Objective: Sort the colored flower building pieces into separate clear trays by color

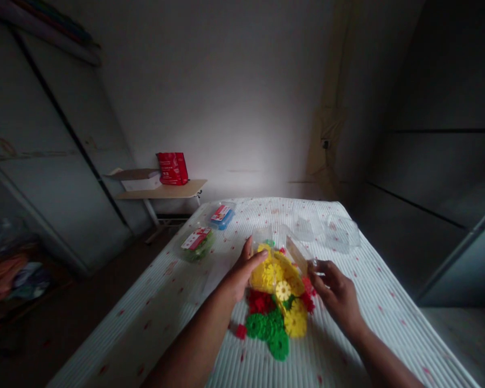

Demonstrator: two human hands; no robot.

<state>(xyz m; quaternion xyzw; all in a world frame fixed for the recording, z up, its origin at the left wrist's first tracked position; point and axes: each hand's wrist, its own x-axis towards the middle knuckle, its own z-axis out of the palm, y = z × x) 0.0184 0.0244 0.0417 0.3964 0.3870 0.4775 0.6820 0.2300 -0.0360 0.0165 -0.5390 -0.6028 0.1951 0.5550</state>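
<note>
A pile of flat plastic snowflake pieces (275, 311) in yellow, red and green lies on the white spotted bedsheet (153, 318). A clear plastic box (267, 258), tipped over the pile, has yellow pieces spilling out of it. My left hand (242, 272) is wrapped round the left side of that box. My right hand (334, 291) pinches the box's clear lid (299, 254) at its right side. One red piece (241, 331) lies apart on the left of the pile.
Two closed clear boxes lie further back on the bed: one with green pieces (196, 243), one with blue pieces (222, 215). Empty clear containers (331, 230) sit at the back right. A small table (161, 189) bears a red bag (172, 167) and a carton.
</note>
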